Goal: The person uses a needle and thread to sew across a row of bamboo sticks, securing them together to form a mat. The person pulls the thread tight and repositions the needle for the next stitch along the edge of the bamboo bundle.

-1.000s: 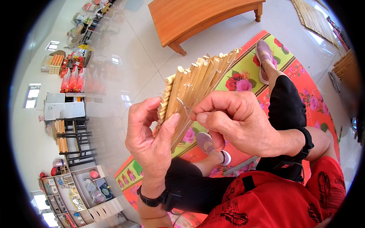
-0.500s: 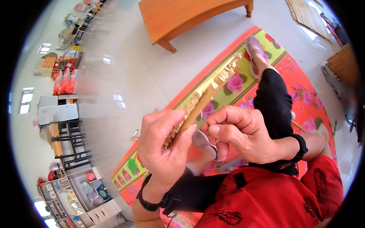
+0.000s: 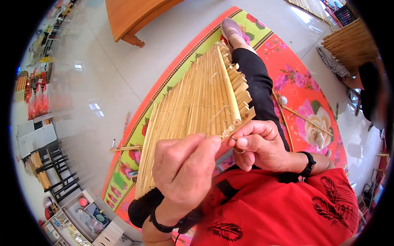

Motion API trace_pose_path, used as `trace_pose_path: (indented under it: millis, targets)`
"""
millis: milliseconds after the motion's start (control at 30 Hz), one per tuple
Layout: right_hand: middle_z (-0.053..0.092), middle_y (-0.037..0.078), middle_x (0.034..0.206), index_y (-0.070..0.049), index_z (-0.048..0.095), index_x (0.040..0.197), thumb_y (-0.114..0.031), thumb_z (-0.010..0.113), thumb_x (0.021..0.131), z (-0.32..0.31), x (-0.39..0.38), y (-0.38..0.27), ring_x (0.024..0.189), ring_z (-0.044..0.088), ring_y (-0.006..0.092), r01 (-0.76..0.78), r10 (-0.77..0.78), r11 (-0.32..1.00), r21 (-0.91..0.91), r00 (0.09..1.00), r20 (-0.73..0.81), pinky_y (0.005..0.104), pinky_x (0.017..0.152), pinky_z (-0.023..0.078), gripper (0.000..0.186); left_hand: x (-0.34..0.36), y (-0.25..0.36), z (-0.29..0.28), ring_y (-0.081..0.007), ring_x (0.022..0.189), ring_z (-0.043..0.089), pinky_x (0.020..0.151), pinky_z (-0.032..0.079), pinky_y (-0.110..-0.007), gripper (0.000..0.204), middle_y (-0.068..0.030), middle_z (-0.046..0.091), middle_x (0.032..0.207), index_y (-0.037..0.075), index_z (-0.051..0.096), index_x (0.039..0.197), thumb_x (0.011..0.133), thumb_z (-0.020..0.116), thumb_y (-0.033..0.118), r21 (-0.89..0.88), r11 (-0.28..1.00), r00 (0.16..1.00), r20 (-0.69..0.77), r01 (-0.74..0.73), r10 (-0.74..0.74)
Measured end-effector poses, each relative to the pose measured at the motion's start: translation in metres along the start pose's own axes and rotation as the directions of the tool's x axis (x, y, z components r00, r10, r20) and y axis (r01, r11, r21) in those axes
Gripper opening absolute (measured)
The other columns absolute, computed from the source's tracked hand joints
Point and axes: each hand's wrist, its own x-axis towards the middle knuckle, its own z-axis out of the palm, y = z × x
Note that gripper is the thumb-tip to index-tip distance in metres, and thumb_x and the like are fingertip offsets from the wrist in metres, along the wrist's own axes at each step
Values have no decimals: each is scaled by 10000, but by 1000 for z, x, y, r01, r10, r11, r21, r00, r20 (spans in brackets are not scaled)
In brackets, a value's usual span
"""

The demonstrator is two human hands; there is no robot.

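Here, stick mat (image 3: 186, 108) beyond left hand (image 3: 184, 168), gripped at near edge

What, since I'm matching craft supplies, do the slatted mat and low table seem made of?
Slatted mat: probably dried reed or bamboo, seemingly unvarnished, judging by straw-coloured stalks with pale, rounded cut ends.
Low table: likely wood, smooth and perhaps varnished, from its even orange-brown surface; solid or veneered is unclear.
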Motion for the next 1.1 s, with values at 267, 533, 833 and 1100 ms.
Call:
trace_pose_path:
  millis: [267,533,833,1100]
  targets:
    - [572,97,588,84,642,1030,-7,512,962,-6,2,13,472,535,169,112,-113,994,10,992,57,305,468,449,172,5,6,-2,-176,730,577,572,463,-258,331,-46,617,928,54,703,968,657,770,-38,45,998,994,93,-53,49]
    - [630,59,636,59,665,1024,-38,542,976,-1,3,1,538,588,102,106,-107,994,13,992,61,249,546,485,164,9,8,-4,-171,741,585,578,476,-243,292,-36,621,941,60,708,934,662,792,-6,67,996,991,127,-61,52]
    - [655,68,672,52,675,1012,-52,561,972,2,7,5,542,592,94,140,-140,990,5,990,29,240,550,490,159,9,10,-11,-252,846,570,706,466,-340,393,-92,601,1028,63,616,1106,752,753,-38,32,999,967,255,-8,0]
    - [614,47,606,44,672,984,-66,557,976,4,9,1,535,583,92,124,-122,988,-88,992,28,235,554,484,160,11,5,-6,-164,777,589,583,472,-241,275,-24,618,958,68,710,957,695,781,20,63,995,986,153,-74,64]
